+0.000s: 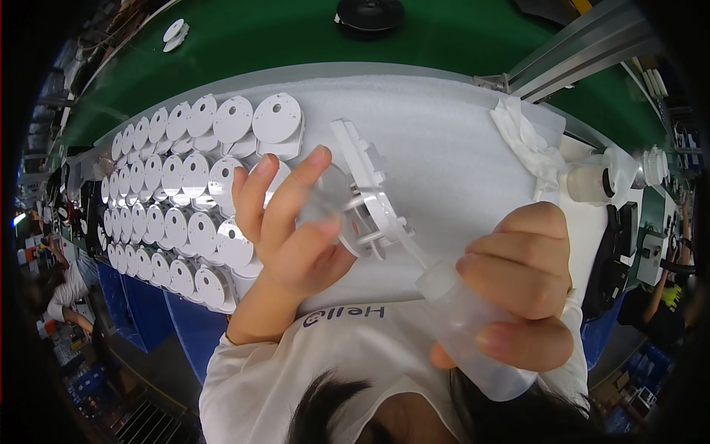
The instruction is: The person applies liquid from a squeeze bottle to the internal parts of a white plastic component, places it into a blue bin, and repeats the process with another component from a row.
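Pinching a white plastic assembly (362,170) with our left hand (292,251), we are holding it tilted over the white table covering (444,148), right of the rows of round white pieces (176,227). Our right hand (523,277) is clasping a translucent bottle (470,333), its nozzle (416,253) pointing toward the assembly's lower end.

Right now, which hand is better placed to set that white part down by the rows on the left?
The left hand, I'd judge: it holds the white part and is nearer the rows of white units. The right hand grips a translucent bottle, farther from those rows.
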The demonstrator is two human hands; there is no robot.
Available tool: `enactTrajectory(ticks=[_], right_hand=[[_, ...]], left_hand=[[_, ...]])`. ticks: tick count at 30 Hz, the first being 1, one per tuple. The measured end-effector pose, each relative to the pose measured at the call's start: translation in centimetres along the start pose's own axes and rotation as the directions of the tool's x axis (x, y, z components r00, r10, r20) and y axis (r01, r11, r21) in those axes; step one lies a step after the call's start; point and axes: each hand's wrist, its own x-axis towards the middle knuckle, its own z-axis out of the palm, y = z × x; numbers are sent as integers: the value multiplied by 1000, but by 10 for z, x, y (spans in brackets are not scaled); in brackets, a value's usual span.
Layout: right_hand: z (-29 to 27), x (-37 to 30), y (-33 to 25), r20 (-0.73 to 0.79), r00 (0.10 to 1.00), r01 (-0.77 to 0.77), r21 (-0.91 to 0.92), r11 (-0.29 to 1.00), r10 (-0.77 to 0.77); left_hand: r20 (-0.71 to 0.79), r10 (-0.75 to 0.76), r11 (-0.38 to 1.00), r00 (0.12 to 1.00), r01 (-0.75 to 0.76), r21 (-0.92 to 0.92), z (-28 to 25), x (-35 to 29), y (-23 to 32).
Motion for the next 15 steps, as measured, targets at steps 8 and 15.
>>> enactTrajectory(ticks=[8, 15], right_hand=[[2, -4, 1, 0, 998, 59, 25, 998, -59], [-3, -4, -2, 7, 996, 91, 62, 994, -92]], left_hand=[[49, -135, 967, 990, 142, -211, -1, -1, -5], [34, -288, 722, 957, 241, -649, 7, -2, -3]])
